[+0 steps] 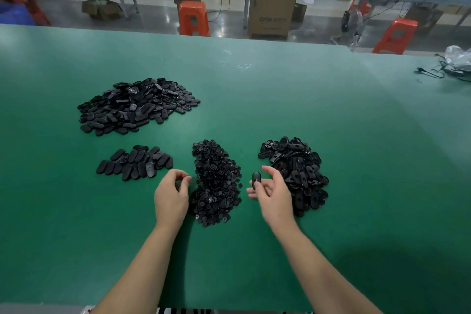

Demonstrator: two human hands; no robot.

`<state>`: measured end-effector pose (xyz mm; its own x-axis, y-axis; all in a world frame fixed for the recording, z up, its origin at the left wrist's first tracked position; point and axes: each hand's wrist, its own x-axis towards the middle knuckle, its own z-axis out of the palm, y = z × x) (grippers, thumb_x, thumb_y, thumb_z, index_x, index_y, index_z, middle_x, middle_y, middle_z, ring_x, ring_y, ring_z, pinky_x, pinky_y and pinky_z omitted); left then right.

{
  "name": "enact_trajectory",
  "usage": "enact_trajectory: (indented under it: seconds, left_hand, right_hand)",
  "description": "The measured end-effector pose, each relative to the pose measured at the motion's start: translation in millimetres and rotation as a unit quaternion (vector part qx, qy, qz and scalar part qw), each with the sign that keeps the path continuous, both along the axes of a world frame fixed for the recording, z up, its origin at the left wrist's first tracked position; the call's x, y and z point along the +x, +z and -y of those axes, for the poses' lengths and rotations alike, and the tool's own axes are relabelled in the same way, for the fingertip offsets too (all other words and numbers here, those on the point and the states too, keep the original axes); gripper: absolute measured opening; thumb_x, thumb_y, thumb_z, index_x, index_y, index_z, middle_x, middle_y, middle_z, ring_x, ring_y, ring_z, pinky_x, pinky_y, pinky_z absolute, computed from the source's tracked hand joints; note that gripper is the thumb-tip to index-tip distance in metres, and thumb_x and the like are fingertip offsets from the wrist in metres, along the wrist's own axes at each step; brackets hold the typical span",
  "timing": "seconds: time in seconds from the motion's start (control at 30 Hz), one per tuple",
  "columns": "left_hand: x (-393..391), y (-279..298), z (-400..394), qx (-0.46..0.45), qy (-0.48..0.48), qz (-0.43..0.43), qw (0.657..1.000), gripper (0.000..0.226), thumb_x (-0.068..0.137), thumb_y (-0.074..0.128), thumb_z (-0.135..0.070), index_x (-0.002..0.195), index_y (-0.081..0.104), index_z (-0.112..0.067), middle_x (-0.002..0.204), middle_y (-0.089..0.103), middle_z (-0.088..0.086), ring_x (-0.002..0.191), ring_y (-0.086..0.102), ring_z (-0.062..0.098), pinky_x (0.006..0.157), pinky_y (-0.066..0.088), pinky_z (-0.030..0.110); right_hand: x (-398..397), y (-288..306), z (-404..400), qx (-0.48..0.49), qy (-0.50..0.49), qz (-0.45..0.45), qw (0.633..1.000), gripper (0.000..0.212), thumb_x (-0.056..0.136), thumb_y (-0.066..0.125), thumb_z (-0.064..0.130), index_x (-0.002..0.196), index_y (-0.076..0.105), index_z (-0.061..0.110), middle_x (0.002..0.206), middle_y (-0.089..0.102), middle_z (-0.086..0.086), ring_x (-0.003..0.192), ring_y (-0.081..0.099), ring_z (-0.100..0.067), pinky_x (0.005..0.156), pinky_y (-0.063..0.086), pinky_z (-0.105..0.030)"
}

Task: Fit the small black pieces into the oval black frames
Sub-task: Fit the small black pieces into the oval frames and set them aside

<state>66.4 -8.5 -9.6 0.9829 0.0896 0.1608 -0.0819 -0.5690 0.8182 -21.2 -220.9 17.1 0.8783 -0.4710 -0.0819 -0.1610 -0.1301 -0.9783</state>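
Only one printed marking can be seen: a dark line of print on the front of the tall cardboard box [272, 11], which stands on the floor behind the green table [280, 99]. A few Latin letters followed by other characters are suggested, but the print is too blurred to be read with certainty. No other text, number or sign can be read.

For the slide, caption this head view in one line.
Right hand holds an oval frame beside the small-piece pile; left hand reaches in.
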Motion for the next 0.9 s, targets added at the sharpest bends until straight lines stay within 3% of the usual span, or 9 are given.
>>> enact_trajectory:
  seconds: [0.1,0.17,0.23,0.33,0.4,0.53,0.73,0.83,0.9]
  left_hand:
    - [1,0,0,0.000,-0.002,-0.005,1.000,0.009,0.097,0.063,-0.011,0.099,0.065,-0.020,0.092,0.068,-0.004,0.077,0.060,0.010,0.067,0.044,0.027]
    - [1,0,0,0.002,-0.002,-0.008,1.000,0.016,0.097,0.063,-0.010,0.111,0.067,-0.015,0.101,0.068,-0.002,0.086,0.062,0.015,0.076,0.048,0.031]
    - [1,0,1,0.005,0.001,-0.006,1.000,0.019,0.097,0.064,-0.009,0.114,0.070,-0.012,0.103,0.069,-0.001,0.088,0.063,0.016,0.081,0.049,0.030]
    - [0,-1,1,0.016,0.006,0.000,1.000,0.013,0.095,0.067,-0.010,0.105,0.074,-0.013,0.095,0.070,-0.002,0.077,0.060,0.009,0.074,0.045,0.026]
    - [0,-1,0,0.015,0.007,0.003,1.000,0.010,0.094,0.067,-0.010,0.099,0.074,-0.016,0.089,0.068,-0.005,0.071,0.056,0.002,0.067,0.042,0.022]
    - [0,0,1,0.005,0.006,0.011,1.000,0.011,0.095,0.066,-0.011,0.094,0.072,-0.021,0.084,0.064,-0.008,0.071,0.056,0.003,0.063,0.039,0.016]
    - [0,-1,1,0.015,0.012,0.012,1.000,0.012,0.097,0.062,-0.010,0.102,0.072,-0.014,0.090,0.065,-0.003,0.076,0.058,0.011,0.071,0.041,0.026]
    - [-1,0,2,0.017,0.014,0.010,1.000,0.016,0.098,0.060,-0.008,0.107,0.072,-0.012,0.093,0.067,-0.001,0.080,0.059,0.015,0.072,0.043,0.028]
    - [-1,0,2,0.014,0.015,0.003,1.000,0.017,0.098,0.059,-0.009,0.107,0.073,-0.012,0.092,0.068,0.000,0.076,0.058,0.016,0.070,0.043,0.030]
  right_hand:
    - [-2,-13,-10,0.019,-0.037,-0.001,0.999,0.037,0.103,0.054,0.005,0.138,0.052,0.018,0.104,0.072,-0.002,0.086,0.074,-0.005,0.080,0.059,-0.020]
    - [-2,-17,-12,0.015,-0.064,0.006,0.998,0.032,0.102,0.054,0.004,0.133,0.057,0.013,0.107,0.071,-0.004,0.085,0.074,-0.005,0.073,0.057,-0.017]
    - [-4,-18,-13,0.013,-0.073,0.020,0.997,0.026,0.102,0.055,0.004,0.122,0.058,0.020,0.109,0.068,-0.002,0.087,0.075,-0.006,0.070,0.057,-0.016]
    - [-6,-18,-13,0.012,-0.084,0.037,0.996,0.021,0.102,0.054,0.006,0.106,0.053,0.026,0.112,0.064,0.002,0.088,0.075,-0.006,0.070,0.058,-0.018]
    - [-7,-20,-14,0.021,-0.095,0.053,0.994,0.018,0.103,0.052,0.006,0.104,0.049,0.024,0.111,0.064,0.001,0.091,0.075,-0.007,0.073,0.059,-0.020]
    - [-8,-22,-14,0.041,-0.088,0.072,0.993,0.015,0.106,0.045,0.007,0.104,0.044,0.022,0.109,0.070,0.000,0.096,0.075,-0.009,0.079,0.061,-0.026]
    - [-8,-20,-12,0.056,-0.071,0.066,0.994,0.018,0.109,0.037,0.013,0.114,0.047,0.027,0.110,0.072,0.004,0.086,0.076,-0.015,0.076,0.060,-0.024]
    - [-8,-21,-11,0.066,-0.058,0.063,0.994,0.027,0.110,0.030,0.010,0.127,0.045,0.024,0.105,0.072,0.000,0.080,0.075,-0.019,0.073,0.060,-0.027]
    - [-8,-21,-11,0.065,-0.056,0.058,0.995,0.030,0.110,0.029,0.007,0.126,0.046,0.026,0.101,0.072,-0.003,0.075,0.074,-0.021,0.071,0.060,-0.027]
